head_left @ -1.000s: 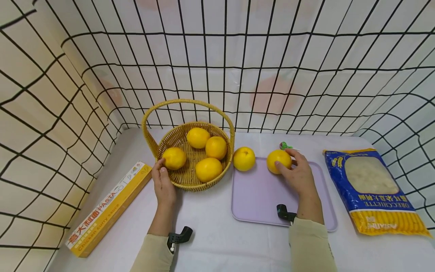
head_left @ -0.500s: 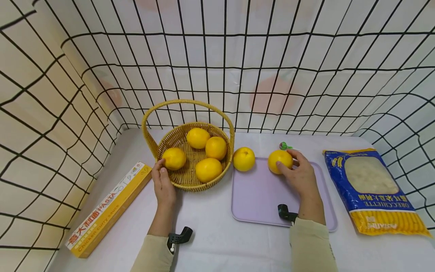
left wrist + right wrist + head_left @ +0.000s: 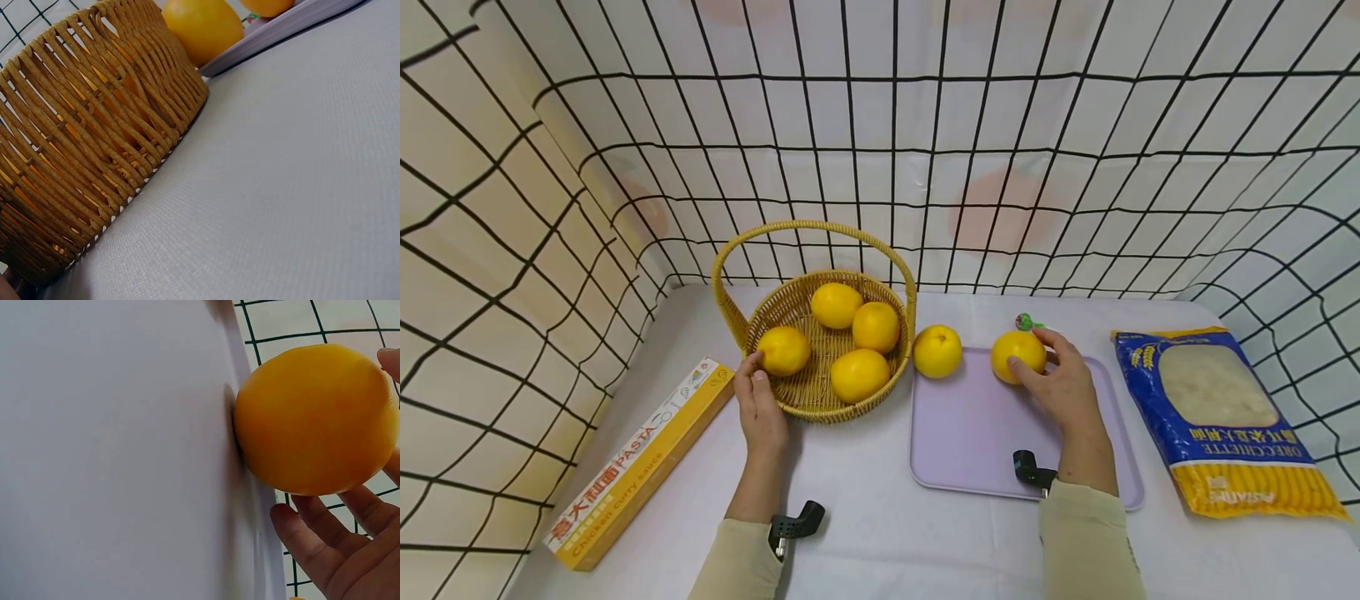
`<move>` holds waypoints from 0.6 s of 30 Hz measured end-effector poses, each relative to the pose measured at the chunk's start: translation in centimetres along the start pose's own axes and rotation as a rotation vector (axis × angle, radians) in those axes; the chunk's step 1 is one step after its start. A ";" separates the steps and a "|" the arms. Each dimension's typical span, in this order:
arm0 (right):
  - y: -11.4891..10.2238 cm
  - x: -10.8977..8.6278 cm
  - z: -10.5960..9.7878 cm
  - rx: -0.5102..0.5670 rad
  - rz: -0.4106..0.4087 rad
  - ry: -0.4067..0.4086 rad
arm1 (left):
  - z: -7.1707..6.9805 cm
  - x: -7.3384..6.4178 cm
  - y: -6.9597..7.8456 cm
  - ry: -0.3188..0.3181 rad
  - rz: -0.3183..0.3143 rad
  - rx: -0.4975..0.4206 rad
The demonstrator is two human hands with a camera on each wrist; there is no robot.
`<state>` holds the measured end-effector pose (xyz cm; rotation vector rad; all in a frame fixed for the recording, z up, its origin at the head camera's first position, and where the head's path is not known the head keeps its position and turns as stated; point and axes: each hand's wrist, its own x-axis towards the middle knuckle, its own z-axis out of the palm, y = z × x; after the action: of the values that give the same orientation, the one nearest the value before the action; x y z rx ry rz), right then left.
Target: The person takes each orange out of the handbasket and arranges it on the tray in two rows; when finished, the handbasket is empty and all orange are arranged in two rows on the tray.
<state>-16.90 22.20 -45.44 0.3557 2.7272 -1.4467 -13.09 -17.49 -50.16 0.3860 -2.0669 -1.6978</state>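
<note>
My right hand (image 3: 1063,387) holds an orange (image 3: 1017,357) over the far part of a lilac tray (image 3: 970,442), thumb at the near side and fingers at the back right. In the right wrist view this orange (image 3: 315,419) is close against the tray, with fingers beneath and beside it. My left hand (image 3: 762,412) rests against the near left side of a wicker basket (image 3: 823,412), fingertips at its rim beside an orange (image 3: 783,350). The basket's woven wall (image 3: 106,119) fills much of the left wrist view. Several oranges lie inside, and another orange (image 3: 937,351) sits between basket and tray.
A long pasta box (image 3: 640,467) lies left of the basket, whose tall handle (image 3: 812,225) arches above it. A blue and yellow orecchiette bag (image 3: 1225,425) lies right of the tray. Behind the tray is a green-wrapped lollipop (image 3: 1026,322). Black wire mesh (image 3: 895,150) encloses back and sides.
The right hand and its orange have shifted very slightly to the right since a second ago. The left hand and the basket have stayed in place.
</note>
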 end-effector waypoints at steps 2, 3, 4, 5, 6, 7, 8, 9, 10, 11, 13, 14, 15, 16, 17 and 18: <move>-0.1 -0.1 -0.1 0.014 -0.009 0.012 | 0.0 0.0 0.0 0.000 0.002 -0.002; -0.2 -0.2 -0.1 0.022 -0.016 0.020 | 0.0 0.0 0.0 -0.001 0.003 -0.003; -0.3 -0.3 -0.2 0.028 -0.027 0.030 | 0.0 0.0 0.1 -0.002 0.004 -0.005; -0.4 -0.4 -0.3 0.038 -0.040 0.041 | 0.0 0.0 0.0 -0.003 0.005 -0.004; -0.5 -0.5 -0.5 0.047 -0.055 0.052 | 0.0 0.0 0.1 -0.004 0.006 -0.005; -0.6 -0.6 -0.6 0.057 -0.071 0.067 | 0.0 0.0 0.1 -0.004 0.007 -0.005; -0.8 -0.7 -0.8 0.065 -0.085 0.081 | 0.0 0.0 0.1 -0.004 0.009 -0.006; -1.0 -0.9 -0.9 0.074 -0.102 0.094 | 0.0 -0.1 0.1 -0.004 0.009 -0.007; -1.1 -1.0 -1.0 0.081 -0.120 0.108 | 0.0 0.0 0.1 -0.003 0.011 -0.009; -1.3 -1.2 -1.1 0.085 -0.138 0.122 | 0.0 0.0 0.1 -0.003 0.012 -0.009; -1.7 -1.5 -1.3 0.095 -0.178 0.149 | 0.0 -0.1 0.1 -0.001 0.013 -0.008; -1.9 -1.6 -1.3 0.099 -0.198 0.161 | 0.0 -0.1 0.0 0.000 0.013 -0.008; -2.1 -1.8 -1.3 0.103 -0.216 0.170 | 0.0 -0.1 0.0 0.001 0.014 -0.007; -2.3 -1.9 -1.4 0.103 -0.233 0.178 | 0.0 -0.1 0.0 0.002 0.014 -0.005; -2.5 -2.0 -1.4 0.105 -0.250 0.184 | 0.0 -0.1 0.0 0.002 0.013 -0.006; -2.7 -2.2 -1.4 0.112 -0.263 0.186 | 0.0 -0.1 0.0 0.004 0.013 -0.005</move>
<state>-15.25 21.48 -42.12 0.1447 2.9390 -1.7148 -13.02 -17.44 -50.19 0.3732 -2.0583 -1.6930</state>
